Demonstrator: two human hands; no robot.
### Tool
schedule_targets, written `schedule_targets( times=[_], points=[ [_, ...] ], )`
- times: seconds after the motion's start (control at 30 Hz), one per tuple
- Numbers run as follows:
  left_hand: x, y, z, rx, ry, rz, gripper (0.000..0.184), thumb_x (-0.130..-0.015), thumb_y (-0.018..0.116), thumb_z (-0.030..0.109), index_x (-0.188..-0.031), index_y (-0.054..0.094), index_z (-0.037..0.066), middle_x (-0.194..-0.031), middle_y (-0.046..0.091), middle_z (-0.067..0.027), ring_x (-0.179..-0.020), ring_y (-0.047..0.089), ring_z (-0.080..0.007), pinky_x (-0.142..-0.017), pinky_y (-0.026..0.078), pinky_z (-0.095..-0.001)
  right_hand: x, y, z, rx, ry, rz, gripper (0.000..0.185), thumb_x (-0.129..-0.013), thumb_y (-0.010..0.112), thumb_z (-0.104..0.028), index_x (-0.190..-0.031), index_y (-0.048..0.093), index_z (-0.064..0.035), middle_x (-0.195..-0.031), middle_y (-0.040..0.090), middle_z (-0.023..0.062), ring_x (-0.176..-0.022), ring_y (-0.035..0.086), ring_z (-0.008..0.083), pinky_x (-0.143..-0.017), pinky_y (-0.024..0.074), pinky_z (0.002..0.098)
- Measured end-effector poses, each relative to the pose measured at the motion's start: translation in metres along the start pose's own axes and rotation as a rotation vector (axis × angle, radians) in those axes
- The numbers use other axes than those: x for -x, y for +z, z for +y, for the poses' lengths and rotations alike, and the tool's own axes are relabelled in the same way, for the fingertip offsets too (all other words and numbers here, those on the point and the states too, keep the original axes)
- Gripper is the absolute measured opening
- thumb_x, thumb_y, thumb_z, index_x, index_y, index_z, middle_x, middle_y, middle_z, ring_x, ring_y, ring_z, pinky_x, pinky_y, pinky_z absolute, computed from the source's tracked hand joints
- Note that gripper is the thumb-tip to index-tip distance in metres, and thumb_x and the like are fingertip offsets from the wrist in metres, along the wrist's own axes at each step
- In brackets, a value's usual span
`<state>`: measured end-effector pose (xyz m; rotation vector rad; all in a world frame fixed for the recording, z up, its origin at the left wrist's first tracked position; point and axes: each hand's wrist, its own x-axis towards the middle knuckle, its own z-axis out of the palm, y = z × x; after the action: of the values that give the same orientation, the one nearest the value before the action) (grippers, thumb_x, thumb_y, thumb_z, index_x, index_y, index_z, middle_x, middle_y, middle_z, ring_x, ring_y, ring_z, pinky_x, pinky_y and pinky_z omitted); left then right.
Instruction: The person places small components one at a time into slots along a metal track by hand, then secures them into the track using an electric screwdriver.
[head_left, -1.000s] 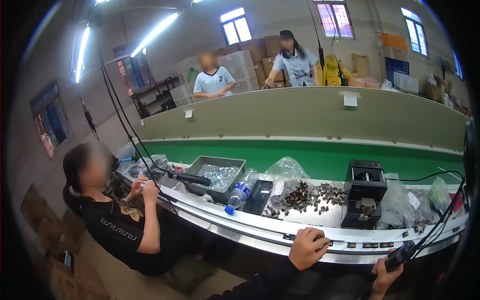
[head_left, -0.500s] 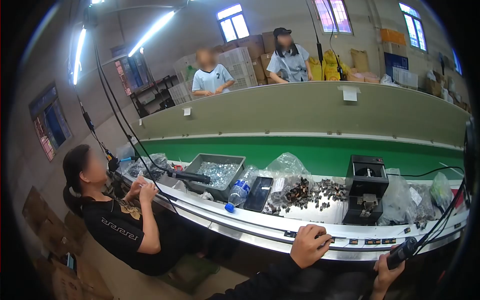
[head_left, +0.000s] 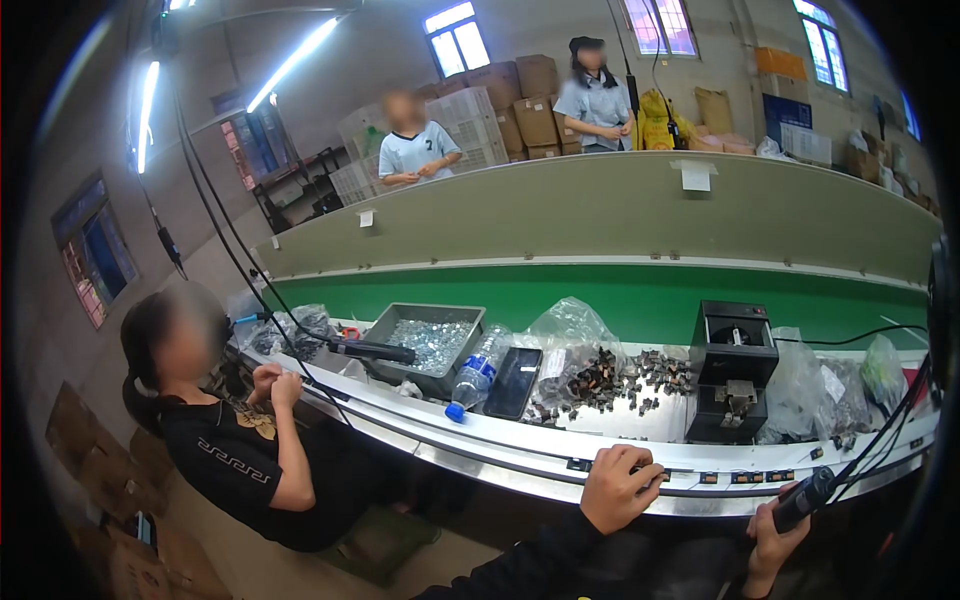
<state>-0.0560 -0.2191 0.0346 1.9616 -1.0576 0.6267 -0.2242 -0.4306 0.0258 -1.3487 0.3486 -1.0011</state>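
Note:
My left hand (head_left: 618, 490) is closed at the front rail (head_left: 520, 452), its fingertips pinched round a small dark part that they mostly hide. To its right, several small black-and-copper parts (head_left: 748, 478) sit in a row along the rail. My right hand (head_left: 778, 538) is wrapped round a black cylindrical tool (head_left: 804, 500) with a cable, at the front edge of the bench. Behind the rail lies a heap of small dark and copper parts (head_left: 600, 385), beside a black box-shaped device (head_left: 735, 370).
A grey bin (head_left: 385, 362) of clear pieces, a water bottle (head_left: 478, 372) and a phone (head_left: 514, 383) stand left of the heap. Plastic bags (head_left: 840, 395) lie at right. A co-worker (head_left: 225, 430) sits at left; two people stand behind the partition (head_left: 560, 215). Cables hang overhead.
The view has shifted slightly. The capped person behind the partition has straightened and brought both hands together. My hands keep nearly the same places and grips.

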Motion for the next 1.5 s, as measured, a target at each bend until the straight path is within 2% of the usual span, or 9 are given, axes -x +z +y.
schedule_targets(
  times=[0.37,0.43,0.7,0.73,0.77,0.83,1.1,1.23,1.5],
  points=[
    [-0.001,-0.001,0.0,0.004,0.007,0.013,0.015,-0.079,0.08,0.011,-0.093,0.075,0.011,-0.096,0.065,-0.0029,-0.092,0.061,-0.024,-0.077,0.043,-0.0384,0.001,-0.002,-0.001,-0.021,-0.008,-0.003,0.042,-0.088,0.062,0.007,-0.127,0.048,0.0004,-0.07,0.051,0.0009,-0.05,0.047,0.0081,-0.048,0.0408,0.0225],
    [-0.001,0.002,0.0,0.008,0.009,0.024,0.016,-0.079,0.08,0.012,-0.093,0.075,0.011,-0.097,0.065,-0.0033,-0.092,0.061,-0.0245,-0.078,0.043,-0.0389,-0.001,-0.007,0.005,0.03,0.03,0.039,0.054,-0.084,0.067,0.008,-0.132,0.046,-0.0032,-0.077,0.057,0.0047,-0.053,0.052,0.0108,-0.05,0.0449,0.0234],
    [0.005,0.002,-0.008,0.055,0.018,0.036,0.016,-0.079,0.076,0.012,-0.093,0.07,0.01,-0.099,0.061,-0.0056,-0.099,0.058,-0.0264,-0.082,0.043,-0.0411,-0.013,-0.025,0.023,0.037,-0.105,-0.041,0.044,-0.099,0.064,-0.003,-0.139,0.047,0.0029,-0.081,0.052,0.0006,-0.059,0.045,0.0056,-0.055,0.0363,0.0212],
    [0.005,0.003,-0.008,0.062,0.02,0.054,0.015,-0.079,0.075,0.012,-0.093,0.069,0.009,-0.1,0.061,-0.0054,-0.1,0.058,-0.0265,-0.082,0.043,-0.0412,-0.01,-0.038,0.008,0.082,0.006,-0.17,0.038,-0.09,0.079,-0.014,-0.124,0.065,-0.0037,-0.096,0.068,0.0019,-0.082,0.061,0.014,-0.073,0.0518,0.0338],
    [0.006,0.003,-0.008,0.061,0.018,0.055,0.015,-0.079,0.075,0.011,-0.093,0.069,0.009,-0.1,0.061,-0.0054,-0.1,0.058,-0.0266,-0.083,0.043,-0.0414,-0.011,-0.035,0.011,0.084,0.015,-0.181,0.038,-0.09,0.079,-0.014,-0.124,0.065,-0.0037,-0.096,0.068,0.0019,-0.082,0.061,0.014,-0.073,0.0518,0.0338],
    [0.006,0.002,-0.007,0.07,0.007,0.049,0.013,-0.079,0.074,0.011,-0.091,0.069,0.009,-0.1,0.06,-0.0053,-0.101,0.058,-0.0268,-0.084,0.042,-0.0423,-0.015,-0.027,0.022,0.057,-0.067,-0.053,0.045,-0.099,0.064,-0.004,-0.14,0.047,0.0039,-0.083,0.052,0.0003,-0.06,0.044,0.0055,-0.056,0.0364,0.0214],
    [0.012,0.015,-0.015,0.074,0.019,0.057,0.022,-0.065,0.076,0.006,-0.086,0.075,0.011,-0.091,0.061,-0.0085,-0.086,0.059,-0.0298,-0.078,0.044,-0.0433,0.003,0.008,0.004,0.015,-0.016,0.111,0.047,-0.088,0.067,0.006,-0.132,0.051,-0.0024,-0.084,0.057,0.0013,-0.063,0.055,0.01,-0.057,0.0485,0.0259],
    [0.0,0.008,-0.005,0.002,0.029,0.032,0.018,-0.07,0.078,0.005,-0.087,0.075,0.011,-0.092,0.063,-0.0046,-0.088,0.06,-0.0268,-0.077,0.042,-0.041,-0.007,0.015,-0.017,0.027,0.007,-0.13,0.033,-0.088,0.063,0.01,-0.114,0.047,-0.0025,-0.072,0.057,0.0061,-0.055,0.055,0.0145,-0.056,0.0505,0.0325],
    [-0.002,0.01,-0.001,-0.016,-0.007,-0.01,0.02,-0.069,0.079,0.003,-0.088,0.076,0.009,-0.092,0.064,-0.0032,-0.089,0.059,-0.0262,-0.079,0.042,-0.0399,-0.072,0.052,-0.063,-0.071,-0.172,-0.223,0.046,-0.088,0.067,-0.002,-0.128,0.045,0.0019,-0.072,0.053,0.0041,-0.052,0.051,0.0121,-0.054,0.0493,0.0312]
  ],
)
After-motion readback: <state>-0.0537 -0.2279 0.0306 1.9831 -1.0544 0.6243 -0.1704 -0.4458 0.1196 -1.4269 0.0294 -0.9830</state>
